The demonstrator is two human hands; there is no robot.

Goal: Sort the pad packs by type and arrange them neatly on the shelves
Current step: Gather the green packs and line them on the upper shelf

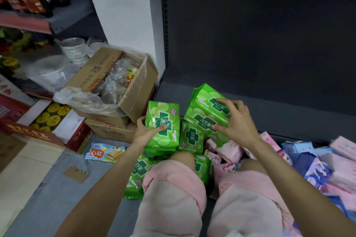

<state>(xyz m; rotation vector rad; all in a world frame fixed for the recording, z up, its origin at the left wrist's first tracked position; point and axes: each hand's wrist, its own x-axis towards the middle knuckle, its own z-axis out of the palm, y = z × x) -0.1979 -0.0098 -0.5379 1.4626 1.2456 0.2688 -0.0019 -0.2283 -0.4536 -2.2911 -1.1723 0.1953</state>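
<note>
My left hand [148,131] grips an upright green pad pack [163,119], thumb across its front. My right hand [235,121] holds a stack of two green pad packs [204,106], tilted, over the front of the dark bottom shelf [269,109]. More green packs [191,136] lie on the floor by my knees, one [136,175] under my left forearm. Pink pad packs [229,150] and blue pad packs [312,167] are piled to the right.
An open cardboard box [123,86] lined with plastic stands to the left on another box. A snack packet [105,152] and a cardboard scrap [76,174] lie on the grey floor. Red gift boxes [38,127] and a stocked shelf [28,21] are far left.
</note>
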